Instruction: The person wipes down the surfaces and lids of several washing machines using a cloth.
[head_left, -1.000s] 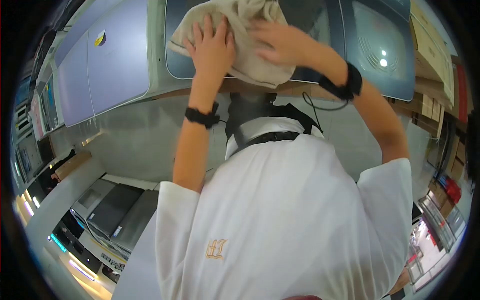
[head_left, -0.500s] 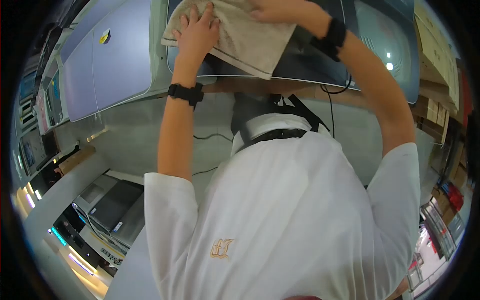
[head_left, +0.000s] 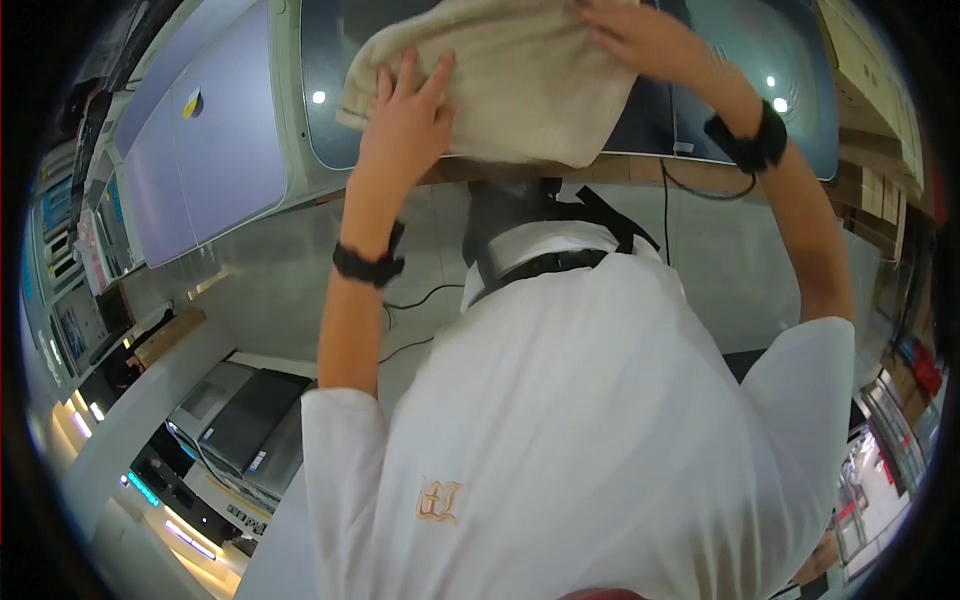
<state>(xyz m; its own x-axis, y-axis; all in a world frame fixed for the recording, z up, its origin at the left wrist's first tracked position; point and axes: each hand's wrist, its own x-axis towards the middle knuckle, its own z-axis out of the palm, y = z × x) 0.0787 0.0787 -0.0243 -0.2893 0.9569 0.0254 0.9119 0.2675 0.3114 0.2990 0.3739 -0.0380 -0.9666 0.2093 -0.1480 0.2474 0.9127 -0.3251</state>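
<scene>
A beige towel (head_left: pixel 510 90) lies over a dark, glossy panel (head_left: pixel 328 50) at the top of the view, its near edge reaching the panel's front rim. My left hand (head_left: pixel 408 125) rests on the towel's left part, fingers spread and pointing away from me. On the towel's upper right edge lies my right hand (head_left: pixel 650 42), its fingers stretched out to the left. The far edge of the towel is cut off by the frame. Each wrist wears a black band.
To the left stands a pale lilac panel (head_left: pixel 225 130) with a yellow sticker. Light wooden boards or crates (head_left: pixel 868 90) are at the right. A black cable (head_left: pixel 712 194) hangs off the front edge. A dark-topped appliance (head_left: pixel 250 415) stands at lower left.
The towel now looks turned or folded, its striped near edge no longer showing along the front. In view, my left hand has shifted down slightly and my right hand to the right.
</scene>
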